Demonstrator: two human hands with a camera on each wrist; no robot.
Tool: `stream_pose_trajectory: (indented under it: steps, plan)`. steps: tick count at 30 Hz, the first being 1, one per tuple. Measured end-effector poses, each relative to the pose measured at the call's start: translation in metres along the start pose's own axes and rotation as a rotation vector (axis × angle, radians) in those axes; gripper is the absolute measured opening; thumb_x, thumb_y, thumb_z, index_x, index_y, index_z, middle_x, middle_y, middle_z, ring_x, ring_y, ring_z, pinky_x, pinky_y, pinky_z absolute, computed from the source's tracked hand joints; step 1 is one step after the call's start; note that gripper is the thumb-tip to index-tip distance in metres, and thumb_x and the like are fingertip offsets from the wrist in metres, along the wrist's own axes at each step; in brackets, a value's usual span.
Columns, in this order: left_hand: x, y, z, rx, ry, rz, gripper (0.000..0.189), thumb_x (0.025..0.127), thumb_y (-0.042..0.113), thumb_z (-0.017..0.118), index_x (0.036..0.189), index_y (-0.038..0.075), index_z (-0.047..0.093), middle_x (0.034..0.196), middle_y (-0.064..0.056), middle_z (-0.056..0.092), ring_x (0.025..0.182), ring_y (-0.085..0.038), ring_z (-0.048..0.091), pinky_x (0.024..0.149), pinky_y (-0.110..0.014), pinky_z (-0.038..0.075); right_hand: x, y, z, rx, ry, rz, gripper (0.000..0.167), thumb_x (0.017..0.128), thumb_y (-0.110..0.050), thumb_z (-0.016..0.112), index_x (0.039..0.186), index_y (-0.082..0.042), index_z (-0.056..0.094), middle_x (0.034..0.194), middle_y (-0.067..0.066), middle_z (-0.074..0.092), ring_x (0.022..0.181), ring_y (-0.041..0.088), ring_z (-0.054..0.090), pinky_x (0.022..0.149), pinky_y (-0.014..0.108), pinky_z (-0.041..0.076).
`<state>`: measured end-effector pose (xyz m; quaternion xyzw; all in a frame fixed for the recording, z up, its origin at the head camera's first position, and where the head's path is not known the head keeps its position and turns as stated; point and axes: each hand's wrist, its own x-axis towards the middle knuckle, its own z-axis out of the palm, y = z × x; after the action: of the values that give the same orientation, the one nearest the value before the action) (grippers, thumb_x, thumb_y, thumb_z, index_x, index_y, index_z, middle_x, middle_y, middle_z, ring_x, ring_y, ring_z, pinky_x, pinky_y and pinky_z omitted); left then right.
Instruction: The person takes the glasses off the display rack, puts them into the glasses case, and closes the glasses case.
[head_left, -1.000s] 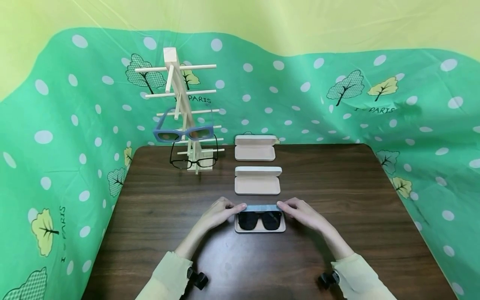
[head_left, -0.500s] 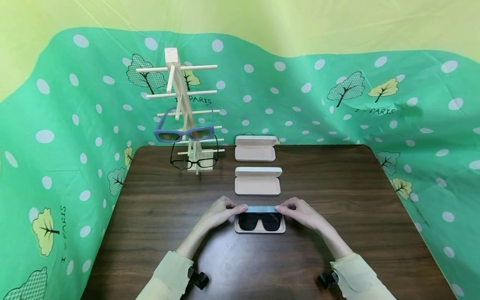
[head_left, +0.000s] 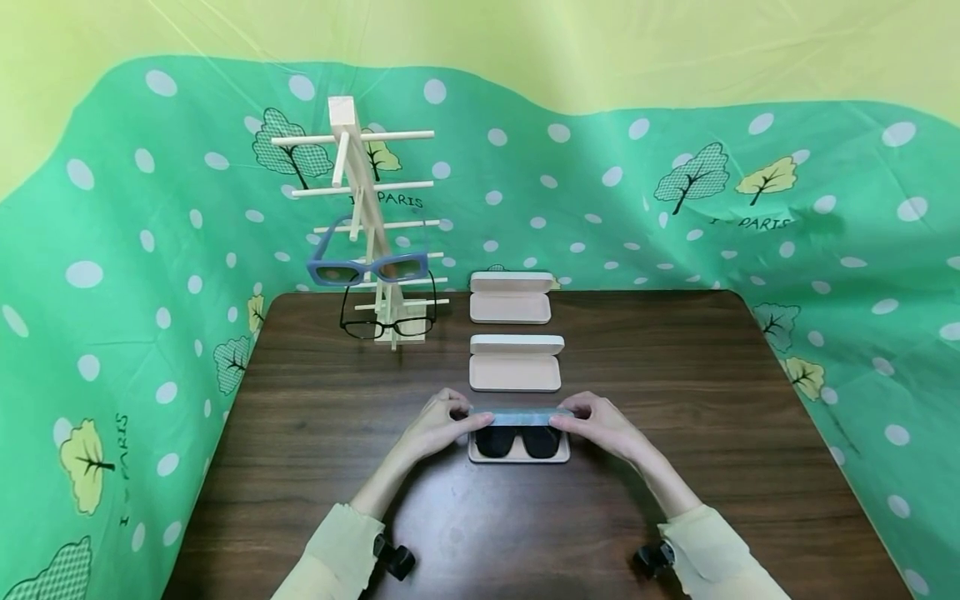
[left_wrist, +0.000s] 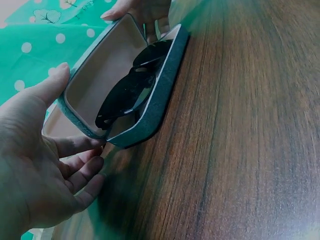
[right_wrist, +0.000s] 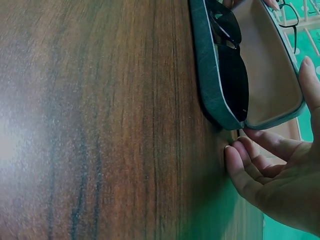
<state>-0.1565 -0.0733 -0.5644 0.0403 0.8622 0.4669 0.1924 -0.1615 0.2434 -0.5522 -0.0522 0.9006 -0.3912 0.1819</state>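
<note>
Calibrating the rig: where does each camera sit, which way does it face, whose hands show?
Head: worn on the head, facing forward and down at the open glasses case and table; left hand, right hand and pale sleeves show.
Left wrist: on the left wrist, facing the case's left end; left hand close up, right hand beyond, cut off.
Right wrist: on the right wrist, facing the case's right end; right hand close up, part of left hand at the top.
Shared: both wrist views show the black sunglasses.
</note>
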Motion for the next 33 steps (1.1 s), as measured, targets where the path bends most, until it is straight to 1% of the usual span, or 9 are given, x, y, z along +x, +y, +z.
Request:
stream_pose_trajectory:
  steps: [3,10,13,17,22,27,33]
  plan:
    - [0.001,-0.001,0.001,-0.018,0.014,0.003,0.064,0.085,0.063,0.074,0.114,0.007,0.073,0.127,0.0,0.06,0.121,-0.019,0.053,0.105,-0.042,0.046,0.001,0.001,0.001,0.002,0.011,-0.007,0.047,0.089,-0.042,0.078,0.116,-0.005,0.072,0.12,0.013,0.072,0.116,0.026,0.063,0.098,0.038,0.05]
    - [0.003,-0.005,0.002,-0.041,0.041,0.015,0.063,0.083,0.061,0.078,0.118,0.01,0.07,0.128,0.0,0.063,0.125,-0.02,0.052,0.107,-0.043,0.045,0.004,0.006,0.004,0.005,0.034,-0.019,0.051,0.086,-0.041,0.081,0.118,-0.002,0.071,0.122,0.015,0.071,0.117,0.029,0.065,0.1,0.042,0.051]
    - [0.002,-0.006,0.004,-0.031,0.048,0.04,0.063,0.082,0.057,0.079,0.12,0.008,0.069,0.129,-0.002,0.062,0.126,-0.021,0.052,0.106,-0.043,0.045,0.004,0.007,0.005,0.004,0.044,-0.024,0.052,0.085,-0.042,0.081,0.119,-0.003,0.071,0.122,0.015,0.071,0.117,0.029,0.064,0.1,0.042,0.05]
    - [0.002,-0.008,0.007,-0.004,0.055,0.076,0.065,0.083,0.055,0.08,0.12,0.002,0.072,0.129,-0.004,0.061,0.127,-0.022,0.051,0.106,-0.044,0.045,0.003,0.01,0.007,-0.003,0.054,-0.032,0.051,0.084,-0.043,0.083,0.117,-0.005,0.073,0.121,0.013,0.07,0.116,0.027,0.064,0.1,0.041,0.05]
    - [0.002,-0.01,0.009,0.017,0.068,0.089,0.069,0.082,0.056,0.08,0.121,0.0,0.072,0.131,-0.004,0.06,0.129,-0.023,0.051,0.109,-0.046,0.045,0.003,0.01,0.008,-0.012,0.069,-0.05,0.052,0.082,-0.042,0.084,0.116,-0.005,0.074,0.121,0.012,0.071,0.116,0.028,0.064,0.1,0.043,0.05]
    - [0.001,-0.012,0.01,0.035,0.07,0.113,0.069,0.082,0.056,0.08,0.121,0.0,0.073,0.13,-0.004,0.061,0.127,-0.024,0.052,0.108,-0.046,0.045,0.002,0.01,0.009,-0.031,0.064,-0.043,0.056,0.082,-0.045,0.084,0.118,-0.004,0.073,0.122,0.013,0.07,0.117,0.029,0.064,0.1,0.044,0.05]
    - [0.0,-0.013,0.011,0.021,0.077,0.12,0.068,0.082,0.054,0.081,0.122,-0.001,0.072,0.13,-0.005,0.06,0.129,-0.025,0.051,0.111,-0.047,0.044,0.0,0.009,0.01,-0.036,0.069,-0.027,0.058,0.08,-0.046,0.085,0.118,-0.005,0.073,0.122,0.012,0.071,0.117,0.028,0.064,0.099,0.042,0.05]
